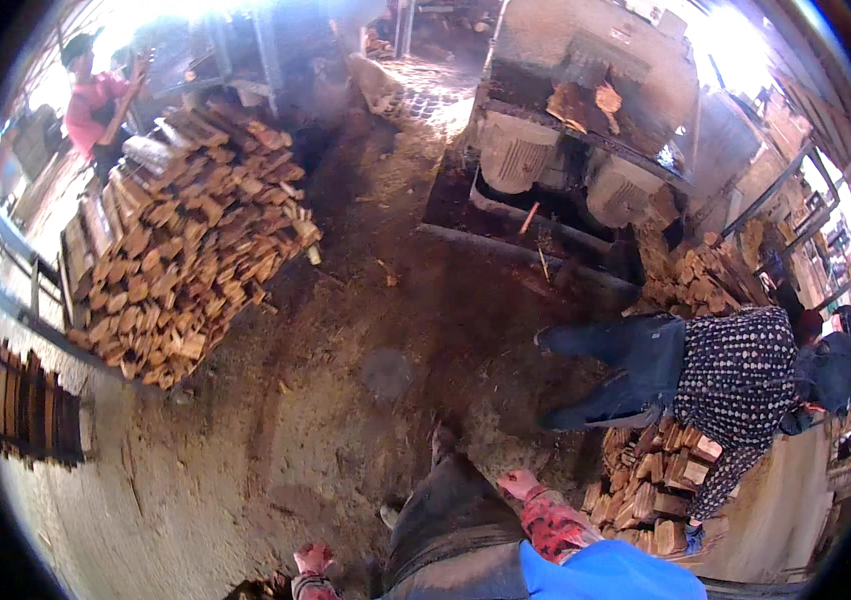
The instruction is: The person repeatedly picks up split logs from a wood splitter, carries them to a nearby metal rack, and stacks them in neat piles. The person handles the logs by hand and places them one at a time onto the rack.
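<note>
The split firewood (643,482) lies heaped to the right of my right hand (518,484) — stiff, rough and fairly heavy, I'd judge, best gripped around mid-length — while whether that hand or my left hand (313,558) is spread or curled, I cannot tell.

we identify the brown, dirt-strewn floor (175,480) as the supporting surface. directly on it, we see a large stack of split firewood (190,240) at left and a smaller woodpile (650,475) at lower right.
</note>
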Demonstrator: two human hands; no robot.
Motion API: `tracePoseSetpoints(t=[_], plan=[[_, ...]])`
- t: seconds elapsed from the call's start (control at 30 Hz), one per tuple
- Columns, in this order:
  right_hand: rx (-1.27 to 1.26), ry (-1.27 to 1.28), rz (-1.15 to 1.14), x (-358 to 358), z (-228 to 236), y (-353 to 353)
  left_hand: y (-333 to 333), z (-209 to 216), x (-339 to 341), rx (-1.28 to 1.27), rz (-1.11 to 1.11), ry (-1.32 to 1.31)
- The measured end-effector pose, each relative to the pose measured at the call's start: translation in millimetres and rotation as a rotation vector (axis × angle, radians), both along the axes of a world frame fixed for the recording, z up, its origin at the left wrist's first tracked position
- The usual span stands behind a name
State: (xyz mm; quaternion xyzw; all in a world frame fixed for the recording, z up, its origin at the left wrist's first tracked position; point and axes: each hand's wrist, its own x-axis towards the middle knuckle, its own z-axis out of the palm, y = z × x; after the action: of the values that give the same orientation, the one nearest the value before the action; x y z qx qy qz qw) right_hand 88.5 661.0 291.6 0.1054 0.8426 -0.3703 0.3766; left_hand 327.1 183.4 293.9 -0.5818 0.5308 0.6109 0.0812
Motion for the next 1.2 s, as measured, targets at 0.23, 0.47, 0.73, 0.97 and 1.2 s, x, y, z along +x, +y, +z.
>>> tracePoseSetpoints(t=[0.23,0.47,0.73,0.97,1.2], plan=[[0.098,-0.126,-0.115,-44.1,-56.7,36.8,-17.3,-22.1,-147.0,0.091,-0.157,0.091],[0.104,0.005,-0.097,-178.3,-26.8,38.0,17.0,-9.0,-214.2,0.121,-0.744,0.063],[-0.062,0.112,-0.155,-287.1,8.2,0.1,-6.2,-28.6,-253.6,-0.852,-1.694,0.053],[0.130,-0.068,-0.254,-324.4,-31.9,0.1,-40.3,-44.4,-393.1,-0.369,-1.525,-0.071],[0.000,-0.039,-0.457,-404.0,54.8,-45.8,-109.5,-94.3,-579.6,0.332,-0.605,0.053]])
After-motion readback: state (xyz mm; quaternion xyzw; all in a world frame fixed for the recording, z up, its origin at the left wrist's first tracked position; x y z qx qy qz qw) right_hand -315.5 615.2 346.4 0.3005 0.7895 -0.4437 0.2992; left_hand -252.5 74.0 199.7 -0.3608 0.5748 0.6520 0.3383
